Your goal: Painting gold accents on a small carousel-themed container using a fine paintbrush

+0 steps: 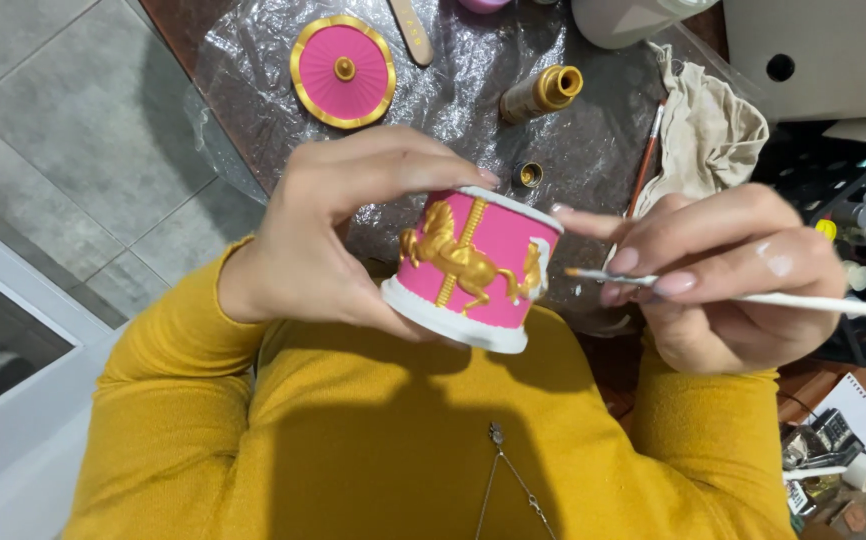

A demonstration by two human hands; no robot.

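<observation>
I see the left hand [328, 235] wrapped around a pink carousel drum [473, 268], thumb under its white base, fingers curled over the white top rim, so it's closed on the drum and holding it tilted up off the table. The drum has gold horses and gold poles on its side. My landmark is this drum.

The right hand [728, 270], just right of the drum, pinches a thin white paintbrush [753, 297] between thumb and fingers. The brush tip sits just beside the drum's right edge; I can't tell if it touches. The index finger points toward the drum's top rim.

Above-left of the drum, on crinkled plastic sheeting [463, 90], lies a round pink lid with gold rim [343, 71]. Above the drum, a gold paint bottle [541, 93] lies on its side, with its small cap [527, 174] just above the drum's rim. Above-right of the drum is a red-handled brush [646, 160] next to a beige cloth [713, 135]. Below the drum: yellow sleeves and top [393, 430].
</observation>
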